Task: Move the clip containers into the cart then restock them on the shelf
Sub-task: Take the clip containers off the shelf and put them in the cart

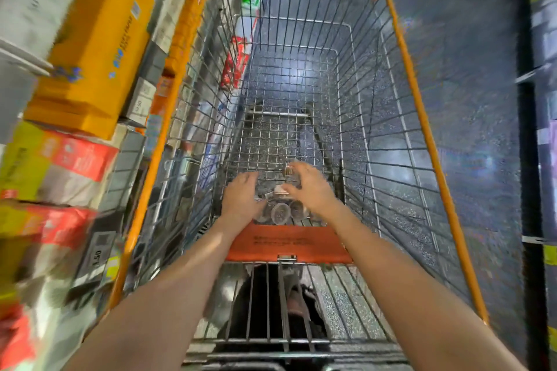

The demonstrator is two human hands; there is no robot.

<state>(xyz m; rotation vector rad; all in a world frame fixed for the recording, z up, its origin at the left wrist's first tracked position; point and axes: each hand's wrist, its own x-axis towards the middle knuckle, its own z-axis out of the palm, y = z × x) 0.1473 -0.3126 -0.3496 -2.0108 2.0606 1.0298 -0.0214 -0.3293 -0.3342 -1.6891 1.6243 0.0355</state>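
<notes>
An orange-rimmed wire shopping cart (428, 129) fills the view. Several small clear round clip containers (281, 212) lie in a heap on the cart's floor at the near end, just beyond the orange child-seat flap (289, 242). Both my arms reach down into the cart. My left hand (241, 199) rests against the left side of the heap with its fingers curled. My right hand (310, 187) hovers over the right side with fingers spread, and one container (291, 173) shows just by its fingertips. The picture is blurred, so I cannot tell whether either hand grips a container.
Store shelves (90, 48) with yellow, orange and red boxes and price tags run close along the cart's left side. A dark shelf upright (526, 159) stands at the right. Speckled grey floor (470, 84) shows through the wire. My dark shoe (298, 304) shows below the seat grid.
</notes>
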